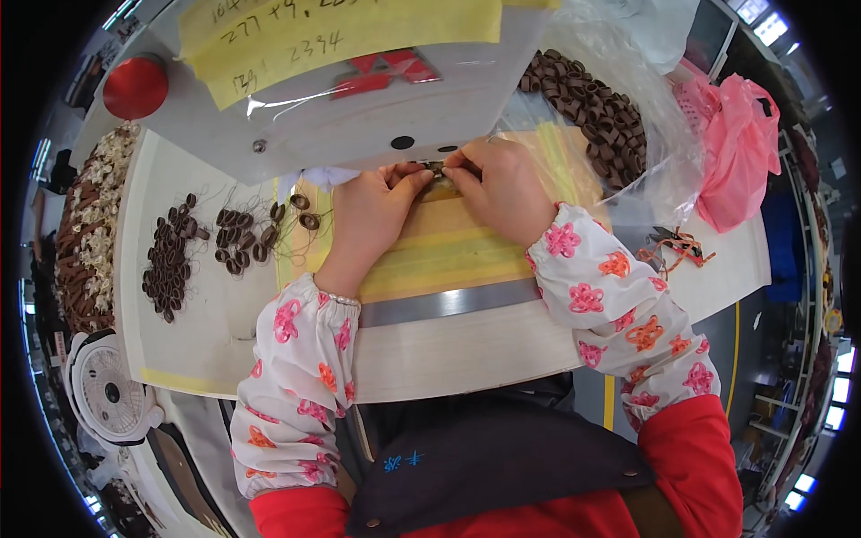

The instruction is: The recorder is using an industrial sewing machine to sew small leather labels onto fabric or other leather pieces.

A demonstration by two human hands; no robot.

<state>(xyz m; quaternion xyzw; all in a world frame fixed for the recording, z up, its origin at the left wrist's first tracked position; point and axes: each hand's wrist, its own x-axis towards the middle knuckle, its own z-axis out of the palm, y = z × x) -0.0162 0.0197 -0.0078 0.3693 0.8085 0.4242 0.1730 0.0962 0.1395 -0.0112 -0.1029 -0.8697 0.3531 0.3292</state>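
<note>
The left hand (pixel 384 199) and right hand (pixel 504 184) seemingly pinch a small dark piece (pixel 437 168) between their fingertips, where it could skew if one grip slips, or a fingertip be nipped if the pale machine head (pixel 314 134) just beyond them starts early

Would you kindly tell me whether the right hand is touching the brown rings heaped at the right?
Apart: the head view shows tan surface between the right hand and the brown rings.
</note>
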